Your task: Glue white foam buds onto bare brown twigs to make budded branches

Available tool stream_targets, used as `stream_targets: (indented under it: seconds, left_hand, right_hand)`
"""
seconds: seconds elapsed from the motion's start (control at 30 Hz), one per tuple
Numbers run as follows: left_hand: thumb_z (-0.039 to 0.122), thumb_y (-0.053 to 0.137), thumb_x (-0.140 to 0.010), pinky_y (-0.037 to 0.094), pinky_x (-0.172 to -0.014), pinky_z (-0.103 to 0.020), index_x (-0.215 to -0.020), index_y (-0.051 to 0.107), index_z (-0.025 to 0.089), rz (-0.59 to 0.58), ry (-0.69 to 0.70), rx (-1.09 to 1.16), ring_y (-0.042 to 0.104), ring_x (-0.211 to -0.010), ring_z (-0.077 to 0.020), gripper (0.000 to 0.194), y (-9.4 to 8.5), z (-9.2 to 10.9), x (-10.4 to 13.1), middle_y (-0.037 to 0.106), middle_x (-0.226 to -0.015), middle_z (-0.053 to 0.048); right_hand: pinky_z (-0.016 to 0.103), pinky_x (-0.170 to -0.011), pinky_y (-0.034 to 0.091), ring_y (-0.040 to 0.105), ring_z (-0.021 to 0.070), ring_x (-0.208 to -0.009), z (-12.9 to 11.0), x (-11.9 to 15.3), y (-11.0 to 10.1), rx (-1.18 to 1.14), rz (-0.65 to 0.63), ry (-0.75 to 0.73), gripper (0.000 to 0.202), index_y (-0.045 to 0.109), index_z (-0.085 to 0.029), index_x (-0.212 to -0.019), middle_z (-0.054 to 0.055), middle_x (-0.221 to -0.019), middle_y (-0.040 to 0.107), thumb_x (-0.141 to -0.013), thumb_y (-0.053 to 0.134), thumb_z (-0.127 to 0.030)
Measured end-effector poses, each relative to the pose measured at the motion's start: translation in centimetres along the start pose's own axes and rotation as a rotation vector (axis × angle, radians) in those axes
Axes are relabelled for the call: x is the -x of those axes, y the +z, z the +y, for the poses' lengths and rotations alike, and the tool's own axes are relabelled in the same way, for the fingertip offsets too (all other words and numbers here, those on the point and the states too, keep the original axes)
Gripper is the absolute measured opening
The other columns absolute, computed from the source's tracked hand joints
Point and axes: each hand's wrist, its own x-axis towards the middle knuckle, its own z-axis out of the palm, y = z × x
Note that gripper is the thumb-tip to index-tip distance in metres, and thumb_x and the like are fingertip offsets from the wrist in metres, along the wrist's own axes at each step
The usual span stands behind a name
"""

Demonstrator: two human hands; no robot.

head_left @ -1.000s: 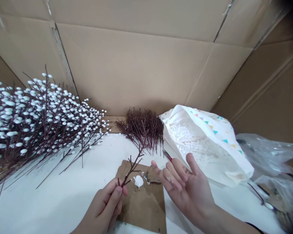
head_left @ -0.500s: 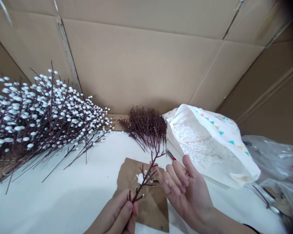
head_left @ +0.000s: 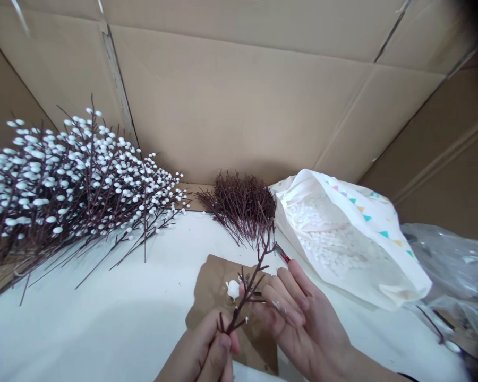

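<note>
Near the bottom middle, my left hand (head_left: 213, 347) pinches the lower part of a dark brown branching twig (head_left: 250, 289), which leans up to the right. A small white bit shows on one of its lower side shoots. My right hand (head_left: 298, 318) is palm up with its fingers curled, close against the twig's right side. One fingertip shows behind the twig, and a white smear marks a finger. Whatever those fingers hold, if anything, is hidden. Under the twig lies a piece of brown cardboard (head_left: 207, 289) with a white blob (head_left: 232, 289) on it.
At left lies a large pile of twigs with white berries (head_left: 91, 180). Bare brown twigs (head_left: 242, 204) are bunched at the back. An opened white bag (head_left: 366, 217) of small white pieces stands right, beside clear plastic (head_left: 438, 260). A red-handled tool (head_left: 282, 253) lies near the bag. Cardboard walls (head_left: 239, 101) enclose the table.
The whole view has shifted slightly. My left hand keeps its pinch on the twig. The fingers of my right hand have curled a little more and stay beside the twig.
</note>
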Motion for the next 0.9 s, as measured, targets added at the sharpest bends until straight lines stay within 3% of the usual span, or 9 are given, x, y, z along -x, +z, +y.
stream_targets:
  seconds: [0.6, 0.9]
  left_hand:
    - [0.072, 0.033, -0.085, 0.021, -0.038, -0.022, -0.077, 0.045, 0.022, -0.01, 0.065, -0.063, 0.025, -0.034, -0.0061, 0.052, 0.0, -1.6, -0.5, 0.031, -0.041, 0.012]
    - [0.071, 0.034, -0.086, 0.022, -0.04, -0.022, -0.075, 0.046, 0.022, 0.006, 0.088, -0.102, 0.028, -0.038, -0.0077, 0.051, 0.0, -1.9, -0.5, 0.033, -0.043, 0.01]
  right_hand:
    - [0.022, -0.058, 0.051, 0.024, 0.0054, -0.039, 0.3, -0.2, -0.1, 0.004, 0.037, 0.026, 0.064, 0.01, -0.019, -0.05, -0.009, -0.044, 0.014, -0.083, 0.063, -0.028]
    - [0.026, -0.068, 0.055, 0.022, 0.0068, -0.04, 0.4, -0.2, 0.0, 0.012, 0.063, 0.04, 0.062, 0.011, -0.02, -0.05, -0.009, -0.042, 0.015, -0.084, 0.062, -0.031]
